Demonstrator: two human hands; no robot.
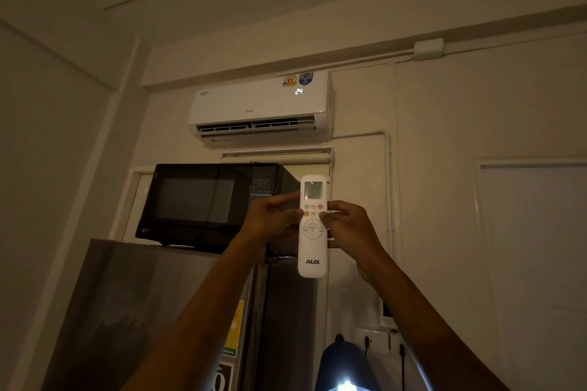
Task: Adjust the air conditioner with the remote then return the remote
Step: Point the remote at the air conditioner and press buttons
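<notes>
We hold the white remote (313, 228) upright in front of us, raised toward the far wall, its small screen at the top and the "AUX" mark near its bottom end. Our right hand (352, 232) carries it: the grip is closed around the remote's right edge, fingers behind the body and the thumb lying on the button face just below the coloured buttons. Our left hand (273, 219) comes in from the left, grip loosely curled, with a fingertip at the remote's left edge beside the upper button row; we cannot tell whether it presses a button.

The air conditioner (262, 108) is mounted high on the far wall, directly above the remote, louvre open, display reading 24. Below it and to the left, a black microwave (206, 203) sits on top of a grey refrigerator (152, 311). A roller blind (276, 155) hangs rolled up just under the air conditioner. The room is dim.
</notes>
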